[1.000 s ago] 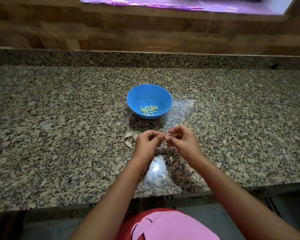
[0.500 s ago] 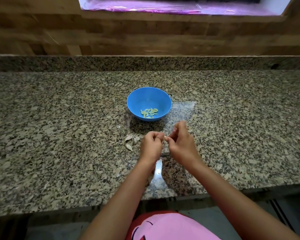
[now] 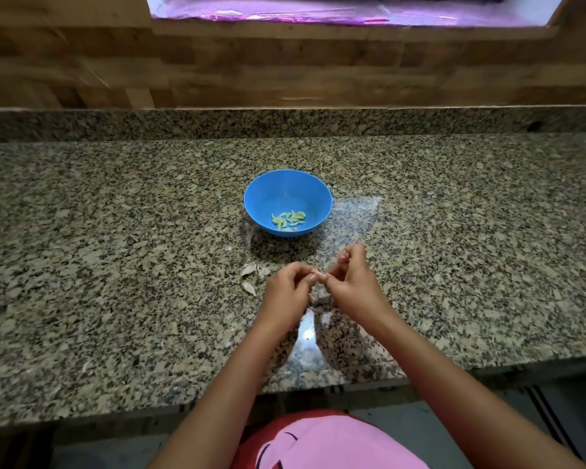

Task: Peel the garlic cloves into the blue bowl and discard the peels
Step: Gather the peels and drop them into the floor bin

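Note:
A blue bowl stands on the granite counter and holds several peeled garlic cloves. Just in front of it, my left hand and my right hand meet fingertip to fingertip over the counter. Between them they pinch a small garlic clove, mostly hidden by the fingers. Three unpeeled garlic cloves lie on the counter to the left of my left hand.
A clear plastic sheet lies flat on the counter, from the right of the bowl down under my hands. A granite upstand and a wooden wall close the back. The counter's front edge runs below my forearms.
My right hand's fingers have lifted and spread slightly while both hands keep pinching the clove. The view has shifted a little; the bowl and loose cloves stay put.

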